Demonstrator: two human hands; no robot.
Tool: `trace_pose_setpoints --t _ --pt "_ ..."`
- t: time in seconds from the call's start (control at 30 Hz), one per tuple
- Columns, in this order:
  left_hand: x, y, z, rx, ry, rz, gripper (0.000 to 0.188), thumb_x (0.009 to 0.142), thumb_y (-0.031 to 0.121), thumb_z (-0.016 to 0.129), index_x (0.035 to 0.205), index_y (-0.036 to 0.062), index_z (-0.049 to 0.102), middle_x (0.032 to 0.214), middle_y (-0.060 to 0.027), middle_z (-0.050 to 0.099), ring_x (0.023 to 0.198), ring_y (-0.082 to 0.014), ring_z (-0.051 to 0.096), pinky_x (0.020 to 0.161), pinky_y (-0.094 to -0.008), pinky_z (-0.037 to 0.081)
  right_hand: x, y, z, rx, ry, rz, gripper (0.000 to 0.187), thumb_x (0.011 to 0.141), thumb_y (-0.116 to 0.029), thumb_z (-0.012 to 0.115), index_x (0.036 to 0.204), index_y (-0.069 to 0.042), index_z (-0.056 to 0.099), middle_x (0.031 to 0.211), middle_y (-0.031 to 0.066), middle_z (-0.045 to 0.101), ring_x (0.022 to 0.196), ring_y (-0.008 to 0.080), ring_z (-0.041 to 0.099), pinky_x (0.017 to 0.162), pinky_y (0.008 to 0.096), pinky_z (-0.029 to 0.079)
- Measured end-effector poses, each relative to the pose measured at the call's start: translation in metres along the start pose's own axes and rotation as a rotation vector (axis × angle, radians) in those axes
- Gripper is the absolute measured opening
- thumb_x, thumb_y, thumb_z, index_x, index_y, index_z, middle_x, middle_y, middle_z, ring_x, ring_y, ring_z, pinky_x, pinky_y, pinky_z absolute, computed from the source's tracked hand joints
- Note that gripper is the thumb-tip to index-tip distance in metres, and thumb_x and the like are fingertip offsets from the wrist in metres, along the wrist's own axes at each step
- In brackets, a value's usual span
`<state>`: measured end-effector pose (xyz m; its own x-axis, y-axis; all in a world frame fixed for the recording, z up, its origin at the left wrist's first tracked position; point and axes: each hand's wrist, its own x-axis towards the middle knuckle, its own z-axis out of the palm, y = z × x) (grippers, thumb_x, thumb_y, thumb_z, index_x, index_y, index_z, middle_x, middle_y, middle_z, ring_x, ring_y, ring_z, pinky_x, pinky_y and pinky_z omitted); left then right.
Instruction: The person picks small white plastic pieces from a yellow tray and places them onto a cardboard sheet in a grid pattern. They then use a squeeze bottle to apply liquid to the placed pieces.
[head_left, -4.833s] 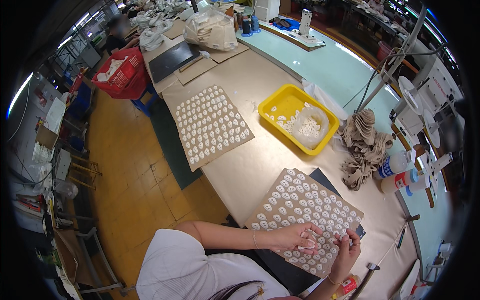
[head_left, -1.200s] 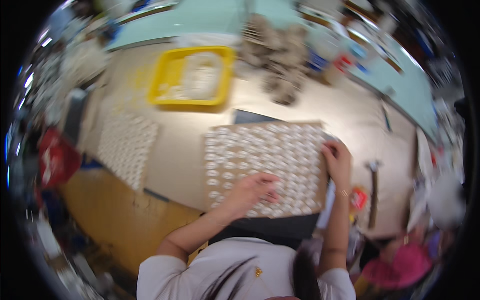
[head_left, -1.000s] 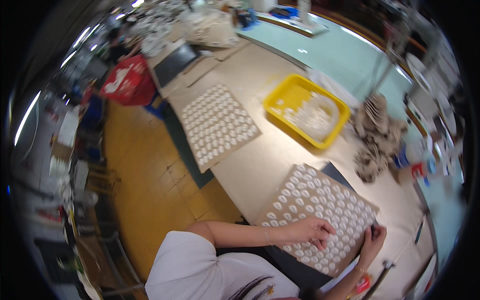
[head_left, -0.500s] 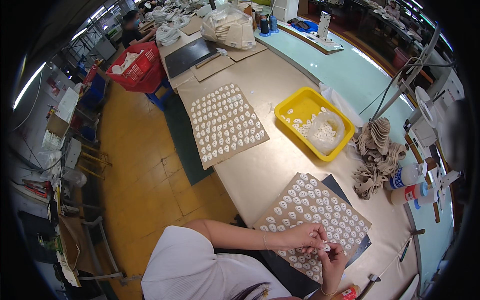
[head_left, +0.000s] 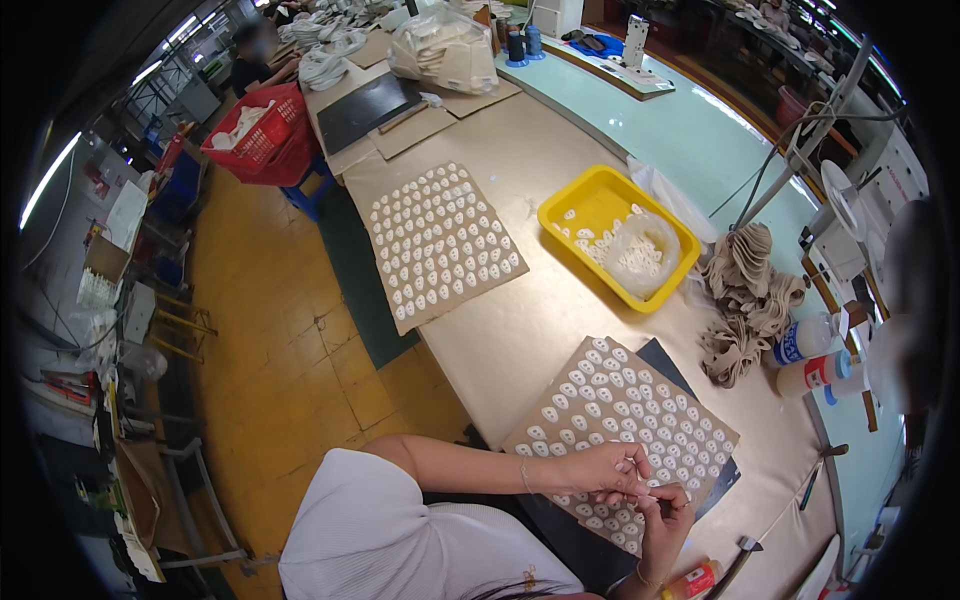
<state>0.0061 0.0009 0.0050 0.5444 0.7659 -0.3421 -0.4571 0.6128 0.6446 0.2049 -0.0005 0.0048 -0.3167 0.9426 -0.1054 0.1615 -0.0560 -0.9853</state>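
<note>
Since a second ago, the right hand has come away from the right edge of the near brown cardboard sheet and in to the left hand; the two now meet over that sheet's lower part, much as they did half a second ago. The right hand's thumb and forefinger pinch a small white oval piece between them. The left hand's fingers are curled, with thumb and forefinger brought to the same spot; whether they grip the piece too is too small to tell.

The near sheet carries rows of similar white ovals with dark marks, some hidden under the hands. It lies askew over a flat black sheet, whose edges show beyond it, at the near end of a long worktop covered in tan, shiny material. Farther along, well apart from the hands, lies a second brown cardboard sheet, also set with rows of white ovals.

To the right of that stands a yellow rectangular plastic tray, holding loose white pieces and a clear plastic bag with more inside. Just beside the tray sits a heap of folded beige fabric pieces, then a pale bottle with a blue label. A hammer lies near the right hand, beside a bottle with a red label.
</note>
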Motion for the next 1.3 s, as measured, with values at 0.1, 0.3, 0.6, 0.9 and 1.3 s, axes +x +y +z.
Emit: trace_pose_setpoints --t 0.1,0.3,0.6,0.9,1.3 --pt "0.006 -0.005 0.000 0.028 0.009 -0.019 0.018 0.090 0.018 0.059 0.097 0.0044 0.050 0.078 -0.0040 0.058 0.060 -0.0065 0.053 0.049 -0.0194 0.041 0.002 -0.007 0.006 0.094 0.202 -0.010 0.011 0.082 -0.004 0.065 0.080 0.001 0.056 0.076 0.0061 0.060 0.062 0.0103 0.054 0.060 0.0224 0.045" --pt "0.009 -0.002 -0.005 -0.207 0.074 0.004 0.021 0.090 0.007 0.051 0.110 0.0012 0.050 0.103 -0.0132 0.057 0.094 -0.0203 0.057 0.083 -0.0320 0.047 0.014 -0.019 -0.017 0.001 0.425 0.173 0.015 0.088 -0.011 0.058 0.090 0.004 0.063 0.069 0.0043 0.059 0.062 0.0104 0.055 0.059 0.0229 0.044" --pt "0.006 0.008 0.019 -0.128 0.117 -0.069 0.038 0.087 -0.006 0.051 0.123 0.0014 0.041 0.124 -0.0222 0.050 0.121 -0.0292 0.047 0.102 -0.0342 0.042 0.000 0.004 -0.055 0.301 0.523 0.194 0.021 0.089 -0.012 0.060 0.103 0.003 0.060 0.077 0.0046 0.063 0.067 0.0108 0.063 0.062 0.0205 0.050" --pt "0.004 0.015 0.018 -0.033 0.171 -0.142 0.036 0.086 -0.003 0.056 0.120 0.0023 0.043 0.102 -0.0178 0.062 0.098 -0.0232 0.063 0.079 -0.0252 0.056 -0.008 0.013 -0.067 0.276 0.537 0.234 0.019 0.088 -0.013 0.062 0.098 0.003 0.061 0.077 0.0067 0.064 0.066 0.0101 0.060 0.060 0.0199 0.049" --pt "0.008 0.010 0.015 -0.033 0.179 -0.133 0.034 0.085 -0.001 0.059 0.117 0.0006 0.045 0.093 -0.0117 0.061 0.090 -0.0231 0.066 0.074 -0.0248 0.057 0.012 0.035 -0.077 -0.023 0.669 0.217 0.022 0.084 -0.012 0.066 0.100 0.002 0.065 0.079 0.0043 0.066 0.070 0.0079 0.060 0.066 0.0206 0.048"
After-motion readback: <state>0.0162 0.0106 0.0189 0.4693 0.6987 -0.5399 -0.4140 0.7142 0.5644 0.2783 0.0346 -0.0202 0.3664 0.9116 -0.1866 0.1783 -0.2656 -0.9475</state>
